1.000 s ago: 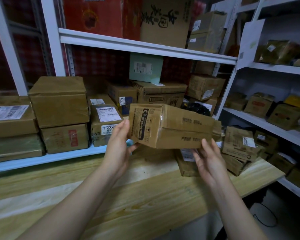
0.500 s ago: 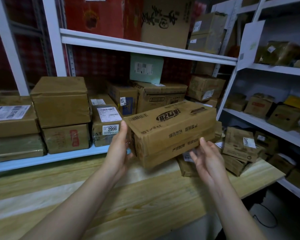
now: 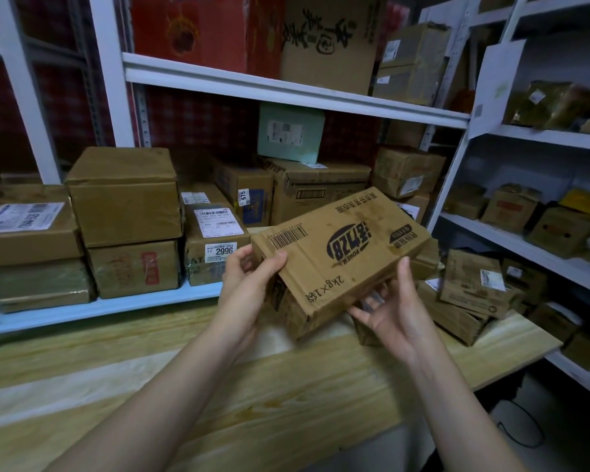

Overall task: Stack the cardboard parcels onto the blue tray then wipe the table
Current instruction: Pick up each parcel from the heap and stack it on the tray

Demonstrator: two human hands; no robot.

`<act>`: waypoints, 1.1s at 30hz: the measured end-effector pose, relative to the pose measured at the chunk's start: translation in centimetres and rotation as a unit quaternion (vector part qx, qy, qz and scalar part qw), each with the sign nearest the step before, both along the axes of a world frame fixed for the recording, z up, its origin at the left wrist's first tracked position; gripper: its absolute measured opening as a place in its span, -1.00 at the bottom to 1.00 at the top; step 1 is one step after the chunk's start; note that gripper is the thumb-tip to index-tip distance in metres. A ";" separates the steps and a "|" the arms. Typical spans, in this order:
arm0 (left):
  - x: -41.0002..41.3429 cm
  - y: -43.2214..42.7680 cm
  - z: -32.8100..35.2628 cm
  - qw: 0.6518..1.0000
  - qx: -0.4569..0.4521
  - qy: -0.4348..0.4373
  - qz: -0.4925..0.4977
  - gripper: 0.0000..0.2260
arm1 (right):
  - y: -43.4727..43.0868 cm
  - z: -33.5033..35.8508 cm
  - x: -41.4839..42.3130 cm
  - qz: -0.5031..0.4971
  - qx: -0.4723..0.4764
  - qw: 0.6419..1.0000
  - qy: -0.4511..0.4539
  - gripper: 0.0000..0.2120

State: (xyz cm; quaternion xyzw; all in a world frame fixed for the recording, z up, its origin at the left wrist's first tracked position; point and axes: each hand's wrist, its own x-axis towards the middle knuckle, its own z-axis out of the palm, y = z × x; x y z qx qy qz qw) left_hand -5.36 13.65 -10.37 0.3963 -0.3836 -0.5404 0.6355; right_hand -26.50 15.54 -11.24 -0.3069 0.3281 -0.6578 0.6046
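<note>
A person is holding a brown cardboard parcel (image 3: 341,253) in both bare hands, in the air just above the far part of a pale wooden table (image 3: 252,386). The parcel is tilting so that its broad printed face, with a barcode and a large dark logo that reads upside down, is facing the camera. The left hand (image 3: 249,284) is grasping the parcel's left end, with the thumb lying on the printed face near the barcode and the fingers curling round the end. The right hand (image 3: 385,308) is gripping the near right edge from below, palm up, with the fingers reaching under the parcel and the thumb pressing against its near side. Both forearms are stretching in from the bottom of the view over the table. At the right end of the table a pile of other parcels (image 3: 457,311) is lying, partly behind the held one. Behind the table a white shelf (image 3: 99,306) is carrying more boxes, among them a large plain box (image 3: 126,195) stacked on another, and beside it a smaller box with a label (image 3: 215,247) reading 2996. More white shelving (image 3: 525,240) with boxes is standing to the right.
</note>
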 end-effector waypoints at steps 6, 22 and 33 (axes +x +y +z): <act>-0.2 0.4 0.4 0.997 -0.032 -0.071 0.018 -0.36 | -0.2 0.0 0.7 0.048 0.025 0.999 0.008 -0.47; -0.2 1.5 2.0 0.998 -0.035 -0.059 -0.001 -0.80 | -1.1 -1.2 0.2 -0.001 0.109 0.988 -0.110 -0.66; -0.5 1.7 0.4 0.998 -0.013 -0.057 -0.021 -0.67 | -2.2 -2.6 -0.4 -0.017 0.111 0.989 -0.099 -0.62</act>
